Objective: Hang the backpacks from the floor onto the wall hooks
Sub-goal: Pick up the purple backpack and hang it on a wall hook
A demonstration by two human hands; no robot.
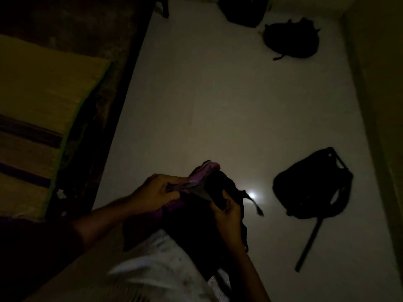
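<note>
Holding a dark backpack [196, 221] with pink-purple trim up off the pale floor [218, 105], we have both hands on it near the bottom middle of the view. Our left hand [157, 192] has its fingers curled shut around the pink edge at the top of the bag. Our right hand [226, 212] is closed on the black fabric just beside it, thumb on top. A loose strap [255, 203] hangs off the bag's right side, above a small bright glint on the floor.

Three more dark backpacks lie on the floor. One [311, 186] sits to our right, near the right wall [379, 105], with a long strap trailing toward us. Another [290, 39] lies far ahead, also near that wall, and a third [242, 12] is cut off by the top edge just beside it.

On our left runs the dark edge of a bed frame [122, 118], with a yellow striped mat [37, 101] on it. Between that edge and the right wall the floor is open through the middle, well apart from the three bags. The scene is very dim, and we cannot see any hooks.
</note>
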